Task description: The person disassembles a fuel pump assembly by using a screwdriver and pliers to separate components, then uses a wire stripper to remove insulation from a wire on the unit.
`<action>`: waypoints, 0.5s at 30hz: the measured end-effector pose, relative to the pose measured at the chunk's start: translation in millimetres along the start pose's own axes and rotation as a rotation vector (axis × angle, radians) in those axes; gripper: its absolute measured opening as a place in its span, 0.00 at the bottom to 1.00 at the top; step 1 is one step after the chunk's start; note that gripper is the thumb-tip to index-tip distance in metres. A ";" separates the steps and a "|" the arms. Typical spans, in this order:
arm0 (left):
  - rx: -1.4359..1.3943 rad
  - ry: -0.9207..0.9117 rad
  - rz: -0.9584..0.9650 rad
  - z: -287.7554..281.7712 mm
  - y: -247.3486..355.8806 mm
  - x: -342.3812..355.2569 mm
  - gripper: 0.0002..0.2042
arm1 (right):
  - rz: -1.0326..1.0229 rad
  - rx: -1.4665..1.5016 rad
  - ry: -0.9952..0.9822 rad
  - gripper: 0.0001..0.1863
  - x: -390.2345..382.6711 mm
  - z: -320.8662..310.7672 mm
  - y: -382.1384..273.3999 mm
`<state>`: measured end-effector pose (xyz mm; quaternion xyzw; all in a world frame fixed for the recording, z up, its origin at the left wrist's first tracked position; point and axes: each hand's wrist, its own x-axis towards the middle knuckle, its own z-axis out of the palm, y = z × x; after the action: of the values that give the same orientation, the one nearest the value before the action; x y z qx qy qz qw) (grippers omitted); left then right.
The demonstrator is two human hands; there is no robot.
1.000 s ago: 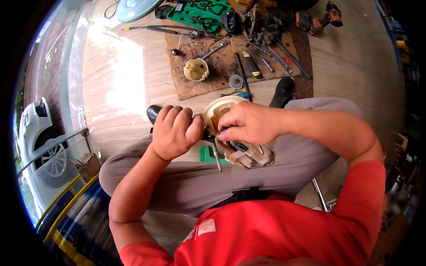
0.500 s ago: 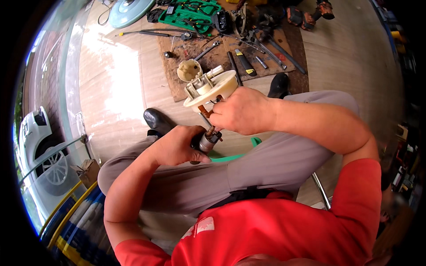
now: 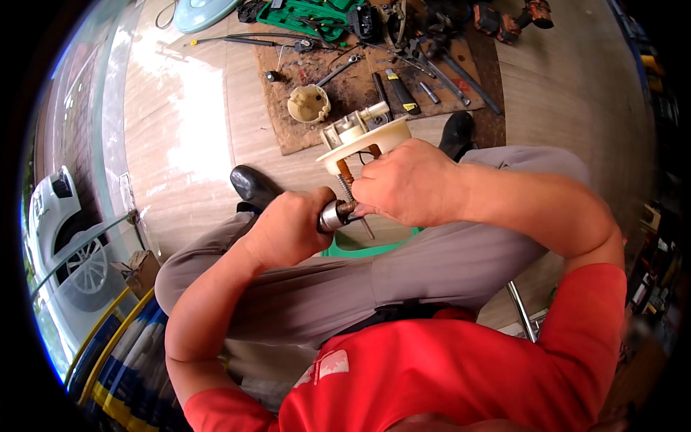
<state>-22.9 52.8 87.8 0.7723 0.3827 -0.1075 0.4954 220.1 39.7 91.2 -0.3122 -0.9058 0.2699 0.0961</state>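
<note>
My left hand [image 3: 288, 227] is closed around a silver-and-black cylindrical fuel pump [image 3: 332, 218], held above my lap. My right hand [image 3: 407, 183] is closed at the inner end of the pump, its fingertips by a brown corrugated hose [image 3: 345, 171] that runs up to an off-white plastic flange [image 3: 371, 139]. A spring-wrapped rod [image 3: 344, 189] lies alongside the hose. The flange is tilted and carries a pipe stub on its far side. My right fingers partly hide the joint between hose and pump. An off-white plastic cup [image 3: 309, 104] rests on the board beyond.
On a stained brown board [image 3: 288, 137] lie a yellow-and-black utility knife [image 3: 402, 92], a ratchet [image 3: 338, 70] and several bars. Farther off are a green tool case [image 3: 306, 18] and orange-black power tools [image 3: 497, 23]. Something green [image 3: 367, 249] shows beneath my legs.
Both hands and the fuel pump assembly have shifted to the right. The pump has turned, so its silver end now points toward my right hand.
</note>
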 end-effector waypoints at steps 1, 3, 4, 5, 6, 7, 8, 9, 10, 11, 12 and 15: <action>0.085 0.078 -0.001 1.3 0.6 -0.2 0.14 | 0.046 0.037 -0.013 0.15 0.3 1.6 0.1; 0.254 0.237 -0.003 3.7 2.8 -1.2 0.12 | 0.107 0.092 -0.017 0.15 0.4 3.4 0.0; 0.369 0.363 0.111 7.2 -2.0 -1.7 0.12 | 0.124 0.112 -0.007 0.15 0.2 4.2 -0.1; 0.454 0.435 0.134 6.6 -2.7 -1.8 0.12 | 0.137 0.130 0.004 0.15 1.5 4.7 0.1; 0.540 0.505 0.158 6.0 -2.9 -1.6 0.11 | 0.177 0.155 -0.007 0.15 3.5 3.9 -0.4; 0.626 0.576 0.181 5.8 -3.3 -1.3 0.11 | 0.218 0.180 -0.018 0.15 5.9 2.2 -1.5; 0.696 0.629 0.188 4.9 -3.8 -0.7 0.11 | 0.258 0.204 -0.024 0.15 8.5 1.3 -2.1; 0.766 0.682 0.195 4.5 -4.7 0.3 0.11 | 0.288 0.232 -0.020 0.15 10.9 2.5 -1.7; 0.836 0.734 0.203 4.3 -6.0 1.3 0.12 | 0.318 0.261 -0.015 0.16 13.3 4.7 -0.6; 0.849 0.744 0.196 4.1 -6.6 3.4 0.12 | 0.353 0.288 -0.010 0.16 14.2 6.1 -0.5; 0.861 0.754 0.189 4.6 -8.0 6.1 0.12 | 0.380 0.348 -0.020 0.16 15.8 7.7 1.2; 0.792 0.684 0.105 15.5 -13.7 10.0 0.12 | 0.426 0.412 -0.057 0.18 21.5 12.9 10.2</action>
<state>-22.4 47.5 65.4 0.9096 0.4134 0.0392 0.0172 204.0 54.2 74.9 -0.4615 -0.7484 0.4707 0.0729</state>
